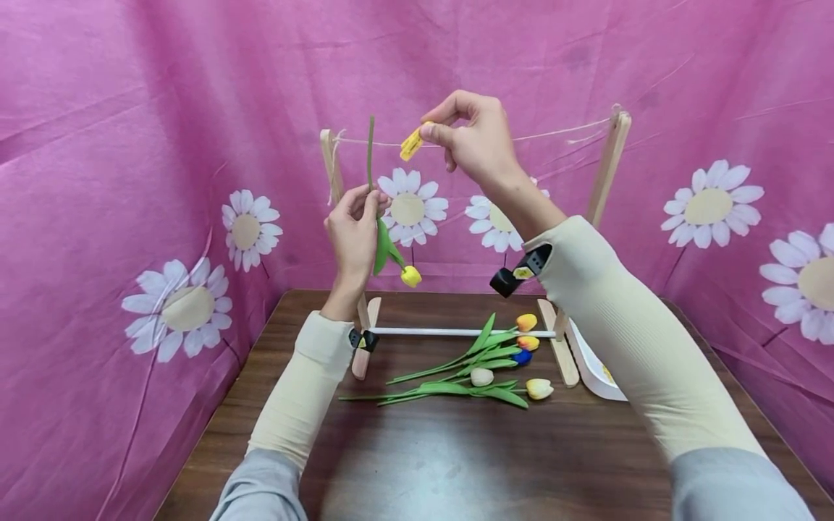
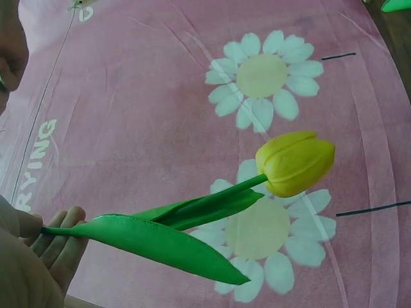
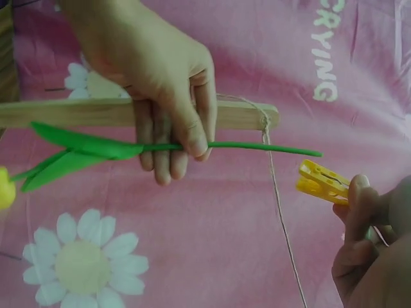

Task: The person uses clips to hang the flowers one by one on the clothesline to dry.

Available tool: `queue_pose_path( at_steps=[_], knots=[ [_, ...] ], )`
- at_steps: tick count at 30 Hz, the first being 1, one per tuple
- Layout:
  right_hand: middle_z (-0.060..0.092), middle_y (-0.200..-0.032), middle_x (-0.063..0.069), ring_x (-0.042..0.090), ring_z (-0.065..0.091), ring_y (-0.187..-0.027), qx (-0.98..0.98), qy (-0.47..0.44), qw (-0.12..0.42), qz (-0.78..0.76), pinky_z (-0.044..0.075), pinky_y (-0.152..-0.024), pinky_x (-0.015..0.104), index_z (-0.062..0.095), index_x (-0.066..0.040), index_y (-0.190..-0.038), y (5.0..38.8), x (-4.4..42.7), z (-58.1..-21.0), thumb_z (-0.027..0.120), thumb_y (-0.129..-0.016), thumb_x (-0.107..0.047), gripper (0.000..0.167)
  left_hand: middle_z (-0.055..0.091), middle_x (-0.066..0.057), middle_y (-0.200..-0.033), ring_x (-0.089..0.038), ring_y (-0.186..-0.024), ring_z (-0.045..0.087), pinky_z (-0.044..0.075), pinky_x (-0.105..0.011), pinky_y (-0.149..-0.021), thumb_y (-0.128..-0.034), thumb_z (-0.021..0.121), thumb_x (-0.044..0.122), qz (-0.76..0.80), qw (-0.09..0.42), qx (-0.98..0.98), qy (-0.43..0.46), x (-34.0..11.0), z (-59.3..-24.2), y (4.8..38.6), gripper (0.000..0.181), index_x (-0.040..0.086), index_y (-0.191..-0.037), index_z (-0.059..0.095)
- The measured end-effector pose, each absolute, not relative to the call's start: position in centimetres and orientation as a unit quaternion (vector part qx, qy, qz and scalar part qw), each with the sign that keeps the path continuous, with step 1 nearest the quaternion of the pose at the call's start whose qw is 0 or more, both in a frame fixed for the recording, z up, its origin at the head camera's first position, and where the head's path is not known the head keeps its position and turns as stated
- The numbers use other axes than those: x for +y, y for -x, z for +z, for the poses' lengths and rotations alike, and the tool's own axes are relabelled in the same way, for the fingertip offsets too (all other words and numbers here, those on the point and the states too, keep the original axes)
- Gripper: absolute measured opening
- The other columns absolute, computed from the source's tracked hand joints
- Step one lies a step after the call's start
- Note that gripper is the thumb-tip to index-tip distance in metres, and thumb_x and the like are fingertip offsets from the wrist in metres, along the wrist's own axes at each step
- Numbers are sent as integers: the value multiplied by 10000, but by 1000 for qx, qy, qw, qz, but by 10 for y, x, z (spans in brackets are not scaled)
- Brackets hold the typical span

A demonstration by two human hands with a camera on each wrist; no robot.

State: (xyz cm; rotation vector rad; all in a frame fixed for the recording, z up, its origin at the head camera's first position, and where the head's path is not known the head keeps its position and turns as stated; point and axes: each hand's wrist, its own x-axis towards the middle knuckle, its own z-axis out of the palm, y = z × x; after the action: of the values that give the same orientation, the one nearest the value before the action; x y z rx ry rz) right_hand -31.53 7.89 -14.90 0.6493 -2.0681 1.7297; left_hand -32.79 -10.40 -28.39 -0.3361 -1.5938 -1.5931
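My left hand [image 1: 355, 230] pinches the green stem of a yellow tulip [image 2: 297, 163], which hangs head down with its stem end pointing up past the string [image 1: 547, 134]. Between thumb and fingers, my right hand [image 1: 474, 134] holds a yellow clothespin [image 3: 323, 182] close to the string. In the right wrist view the clothespin is apart from the stem tip, a short way off it. The string runs between two wooden posts [image 1: 607, 170]. Whether the clothespin's far end touches the string I cannot tell.
On the brown table [image 1: 417, 463] lie several tulips, among them a blue one [image 1: 522, 357] and a white one [image 1: 481, 376]. A white rod [image 1: 443, 332] joins the stand's feet. Partly behind my right arm is a white tray [image 1: 589, 373]. Pink cloth [image 1: 195, 87] with daisies surrounds the table.
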Motion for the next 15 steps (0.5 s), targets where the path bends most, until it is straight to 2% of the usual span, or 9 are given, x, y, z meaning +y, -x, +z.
queue_pose_path(
  at_steps=[6,15],
  knots=[
    [736,-765,-3,115,447,-400,-709,-208,166,653,402,-426,208,751,-89,-850,326,65,-139,829,-913,-22,120,798,-261,-996,-378,-895,805,655,-263,-802,-1018,701,23,-629,417,-645,122,-101,-280,329,193,-111,-1148,748],
    [737,-778,-25,122,428,-419,-725,-157,145,655,383,-417,208,768,-117,-872,340,46,-138,838,-917,-75,94,798,-258,-969,-367,-869,802,660,-288,-792,-1020,693,16,-627,409,-654,109,-100,-279,330,167,-94,-1127,759]
  ],
)
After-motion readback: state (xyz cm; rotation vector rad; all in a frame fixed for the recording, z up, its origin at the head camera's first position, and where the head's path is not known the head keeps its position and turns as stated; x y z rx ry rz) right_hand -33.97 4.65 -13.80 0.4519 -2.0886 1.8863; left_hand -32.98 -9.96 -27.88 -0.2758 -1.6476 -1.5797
